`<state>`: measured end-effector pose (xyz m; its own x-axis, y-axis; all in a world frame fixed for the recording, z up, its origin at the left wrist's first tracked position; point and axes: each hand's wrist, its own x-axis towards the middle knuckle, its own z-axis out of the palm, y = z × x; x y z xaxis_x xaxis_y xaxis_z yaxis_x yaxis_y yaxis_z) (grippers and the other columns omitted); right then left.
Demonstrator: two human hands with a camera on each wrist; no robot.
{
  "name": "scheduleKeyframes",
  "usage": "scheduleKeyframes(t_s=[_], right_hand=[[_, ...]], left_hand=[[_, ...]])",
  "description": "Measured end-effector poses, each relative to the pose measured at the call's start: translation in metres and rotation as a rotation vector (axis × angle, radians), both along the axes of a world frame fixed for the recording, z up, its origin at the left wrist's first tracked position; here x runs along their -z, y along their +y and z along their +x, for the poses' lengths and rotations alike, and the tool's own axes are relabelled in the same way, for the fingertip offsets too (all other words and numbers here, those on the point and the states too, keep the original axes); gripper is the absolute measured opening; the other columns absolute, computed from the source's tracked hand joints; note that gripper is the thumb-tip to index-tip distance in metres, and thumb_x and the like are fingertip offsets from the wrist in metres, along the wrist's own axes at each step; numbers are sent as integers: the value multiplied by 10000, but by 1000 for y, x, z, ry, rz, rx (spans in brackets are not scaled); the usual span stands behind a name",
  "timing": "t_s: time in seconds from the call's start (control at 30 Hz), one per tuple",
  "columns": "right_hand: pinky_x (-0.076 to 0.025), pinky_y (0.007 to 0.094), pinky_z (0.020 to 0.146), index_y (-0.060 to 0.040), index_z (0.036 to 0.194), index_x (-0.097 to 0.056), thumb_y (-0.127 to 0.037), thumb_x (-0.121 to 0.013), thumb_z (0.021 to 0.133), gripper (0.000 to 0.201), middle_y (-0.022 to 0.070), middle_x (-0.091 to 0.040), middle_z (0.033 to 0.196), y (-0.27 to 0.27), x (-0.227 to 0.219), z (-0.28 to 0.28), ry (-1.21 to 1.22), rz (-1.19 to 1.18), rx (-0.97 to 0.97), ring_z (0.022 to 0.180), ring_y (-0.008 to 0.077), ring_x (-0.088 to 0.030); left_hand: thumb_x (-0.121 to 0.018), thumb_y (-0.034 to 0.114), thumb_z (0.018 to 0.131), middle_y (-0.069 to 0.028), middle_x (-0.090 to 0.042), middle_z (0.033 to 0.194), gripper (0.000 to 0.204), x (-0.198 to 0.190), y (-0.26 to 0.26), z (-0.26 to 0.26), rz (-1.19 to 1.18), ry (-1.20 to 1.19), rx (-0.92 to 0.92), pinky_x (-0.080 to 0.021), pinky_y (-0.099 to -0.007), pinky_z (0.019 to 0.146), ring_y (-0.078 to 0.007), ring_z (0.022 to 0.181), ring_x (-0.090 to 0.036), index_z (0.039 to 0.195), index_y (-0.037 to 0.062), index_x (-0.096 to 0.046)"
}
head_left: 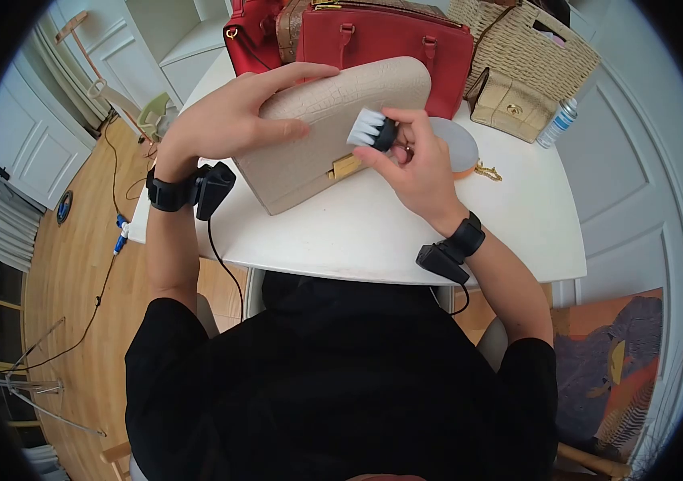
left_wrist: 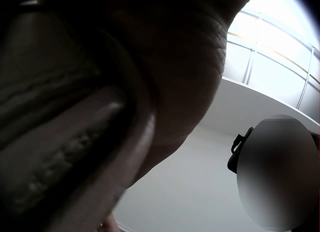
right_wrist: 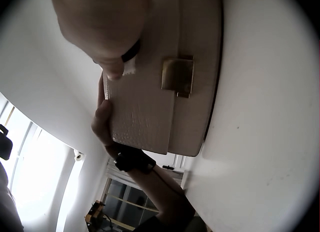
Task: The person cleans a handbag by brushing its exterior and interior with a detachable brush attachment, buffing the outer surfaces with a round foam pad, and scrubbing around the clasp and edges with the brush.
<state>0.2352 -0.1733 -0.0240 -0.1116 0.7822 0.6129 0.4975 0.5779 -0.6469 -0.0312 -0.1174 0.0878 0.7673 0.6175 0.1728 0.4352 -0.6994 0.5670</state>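
A beige crocodile-textured handbag (head_left: 333,104) with a gold clasp (right_wrist: 177,76) stands tilted on the white table. My left hand (head_left: 225,116) grips its upper left edge, thumb on the front flap and fingers over the top. In the left wrist view the palm and the bag's edge are dark and close to the lens. My right hand (head_left: 421,164) pinches a small brush (head_left: 371,130) by its black handle, white bristles facing left. The brush is in front of the flap, above the clasp. In the right wrist view my right hand mostly hides it.
Behind stand a red handbag (head_left: 389,44) and a woven straw bag (head_left: 518,48). A gold bag (head_left: 510,106) and a blue-and-white spray can (head_left: 558,123) are at the right. A round grey-topped container (head_left: 455,148) lies beside a gold chain (head_left: 489,171). The white table (head_left: 325,240) ends near my body.
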Motion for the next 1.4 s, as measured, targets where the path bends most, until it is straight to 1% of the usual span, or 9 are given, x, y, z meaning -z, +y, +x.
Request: scheduleKeyframes(t_s=[0.23, 0.57, 0.63, 0.73, 0.97, 1.03, 1.13, 1.27, 1.4], right_hand=[[-571, 370, 675, -1, 1220, -531, -299, -831, 893, 534, 164, -738, 900, 13, 11, 4, -209, -186, -9, 885, 278, -765], [-574, 342, 692, 14, 1233, -532, -281, -823, 900, 532, 173, -741, 924, 0, -3, -3, 102, -56, -21, 849, 266, -756], [-582, 340, 713, 14, 1229, -537, -291, -824, 899, 532, 181, -737, 929, -1, -1, -3, -192, -114, -51, 840, 286, -758], [-590, 357, 723, 4, 1229, -542, -306, -829, 893, 540, 189, -733, 939, 3, 16, -6, -252, -182, -151, 830, 305, -758], [-575, 330, 618, -1, 1232, -559, -317, -846, 868, 561, 162, -729, 925, -15, -14, -36, -130, 141, -193, 770, 270, -751], [-540, 305, 549, -6, 1231, -588, -303, -856, 850, 553, 105, -702, 869, -17, -21, -48, -287, 549, -94, 673, 224, -709], [-521, 312, 522, -16, 1220, -619, -290, -864, 829, 537, 64, -655, 812, -23, -30, -59, -418, 635, -19, 601, 195, -653], [-516, 306, 513, -18, 1213, -644, -292, -860, 821, 524, 50, -617, 779, -19, -18, -66, -466, 693, 16, 581, 176, -637], [-552, 383, 584, -38, 1206, -607, -291, -819, 857, 480, 113, -686, 865, -11, -3, -56, -580, 326, -133, 669, 284, -695]], left_hand=[[-661, 273, 916, -193, -703, 1242, 667, 5, 1, 3, 80, -24, -108, -511, -406, 995, -306, 1097, -694, 1548, 173, -475], [-570, 255, 1000, -196, -725, 1170, 539, 2, -17, 17, 129, 51, -140, -531, -389, 917, -276, 981, -722, 1522, 139, -507], [-549, 245, 1013, -194, -725, 1171, 517, 4, -16, 17, 159, 60, -150, -529, -384, 917, -271, 974, -721, 1518, 136, -515], [-509, 235, 1034, -179, -727, 1188, 490, 8, -5, 12, 86, -33, -143, -527, -377, 922, -257, 978, -714, 1513, 132, -526], [-451, 205, 1065, -125, -617, 1435, 458, 15, 7, 7, -100, -189, 13, -447, -347, 1082, -232, 1262, -601, 1504, 127, -556], [-448, 161, 1053, -138, -556, 1506, 442, 17, 14, 5, -178, -237, 152, -377, -342, 1158, -247, 1370, -521, 1464, 104, -601], [-478, 175, 1043, -143, -561, 1497, 460, 19, 19, 5, -144, -250, 182, -381, -347, 1158, -253, 1367, -526, 1487, 110, -576], [-533, 225, 1026, -137, -557, 1499, 500, 17, 16, 2, -79, -194, 96, -386, -350, 1156, -256, 1363, -529, 1511, 108, -543], [-628, 271, 987, -92, -559, 1504, 588, 17, 24, -4, -120, -162, 44, -406, -356, 1124, -225, 1328, -535, 1553, 172, -508]])
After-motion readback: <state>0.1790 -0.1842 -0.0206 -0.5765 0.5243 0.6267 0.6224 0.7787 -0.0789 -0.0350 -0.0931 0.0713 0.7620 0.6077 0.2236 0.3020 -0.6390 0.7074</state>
